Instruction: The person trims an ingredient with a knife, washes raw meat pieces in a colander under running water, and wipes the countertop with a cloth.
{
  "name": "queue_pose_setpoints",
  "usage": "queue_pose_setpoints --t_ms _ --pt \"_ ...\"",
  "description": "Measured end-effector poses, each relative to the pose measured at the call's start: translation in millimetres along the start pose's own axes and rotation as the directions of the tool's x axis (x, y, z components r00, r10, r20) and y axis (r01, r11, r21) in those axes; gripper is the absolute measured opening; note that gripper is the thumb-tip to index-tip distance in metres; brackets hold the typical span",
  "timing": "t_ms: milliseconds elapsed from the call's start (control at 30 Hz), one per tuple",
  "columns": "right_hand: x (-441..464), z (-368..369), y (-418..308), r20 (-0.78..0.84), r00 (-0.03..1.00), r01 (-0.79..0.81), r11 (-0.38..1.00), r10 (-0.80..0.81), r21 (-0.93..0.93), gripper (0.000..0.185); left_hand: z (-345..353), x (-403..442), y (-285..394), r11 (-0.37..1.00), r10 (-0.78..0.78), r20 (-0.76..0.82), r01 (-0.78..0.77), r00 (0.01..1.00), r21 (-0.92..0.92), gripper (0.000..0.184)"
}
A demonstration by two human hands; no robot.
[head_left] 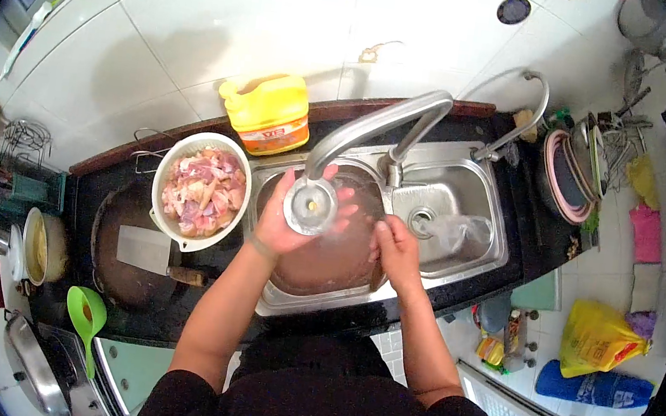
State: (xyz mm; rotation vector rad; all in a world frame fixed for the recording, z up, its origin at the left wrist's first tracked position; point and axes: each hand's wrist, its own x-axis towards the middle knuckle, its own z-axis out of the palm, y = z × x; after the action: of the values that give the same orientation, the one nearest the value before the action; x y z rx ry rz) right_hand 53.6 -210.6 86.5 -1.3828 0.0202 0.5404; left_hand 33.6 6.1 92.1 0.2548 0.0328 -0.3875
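Observation:
Under the spout of the tall steel faucet [380, 126], my left hand [276, 230] is palm up, cradling a small clear round cup [298, 219]. A yellowish bit shows in the middle of the cup. My right hand [398, 253] is closed at the divider between the two sink bowls; a brown edge shows just below its fingers, but what they grip is hidden. Beneath both hands, the left sink bowl [271, 293] has a large brownish, cloudy surface in it, perhaps murky water. Left of the sink, a white colander [156, 211] is full of raw chopped meat.
A cleaver [143, 249] lies on a round dark board [112, 281]. Behind the sink stands a yellow jug [266, 112]. The right sink bowl [448, 185] has a clear plastic bag [463, 232]. Stacked basins [557, 177] and a green ladle [85, 319] flank the counter.

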Motion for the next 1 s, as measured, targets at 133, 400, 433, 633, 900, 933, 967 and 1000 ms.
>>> queue_pose_setpoints --t_ms 133,400,433,633,900,933,967,1000 --pt "-10 26 -27 0.241 0.746 0.556 0.381 -0.621 -0.738 0.02 15 1 -10 1.0 0.002 -0.002 -0.002 1.0 0.022 0.067" --pt "-28 43 -60 0.326 0.82 0.344 -0.05 -0.47 -0.938 0.015 19 3 -21 0.955 0.124 -0.139 -0.08 0.983 0.285 0.071" --pt "-34 44 -64 0.321 0.821 0.339 -0.048 -0.472 -0.939 0.015 21 4 -21 0.953 0.146 -0.144 -0.1 0.979 0.287 0.069" --pt "-42 55 -67 0.45 0.817 0.49 0.022 -0.361 -0.871 0.014 29 6 -27 0.975 0.089 -0.096 -0.067 0.991 0.212 0.074" --pt "-45 54 -68 0.214 0.895 0.25 0.042 -0.392 -0.967 0.012 40 2 -24 0.943 0.202 -0.11 -0.163 0.973 0.29 0.078" --pt "-47 53 -67 0.214 0.895 0.25 0.042 -0.392 -0.967 0.012 40 1 -23 0.942 0.208 -0.099 -0.172 0.973 0.288 0.077" --pt "-48 51 -65 0.257 0.909 0.287 0.047 -0.328 -0.957 0.013 40 1 -23 0.942 0.206 -0.1 -0.17 0.973 0.288 0.077" --pt "-49 49 -64 0.296 0.918 0.32 0.054 -0.264 -0.946 0.014 39 2 -24 0.941 0.217 -0.112 -0.178 0.97 0.287 0.077"
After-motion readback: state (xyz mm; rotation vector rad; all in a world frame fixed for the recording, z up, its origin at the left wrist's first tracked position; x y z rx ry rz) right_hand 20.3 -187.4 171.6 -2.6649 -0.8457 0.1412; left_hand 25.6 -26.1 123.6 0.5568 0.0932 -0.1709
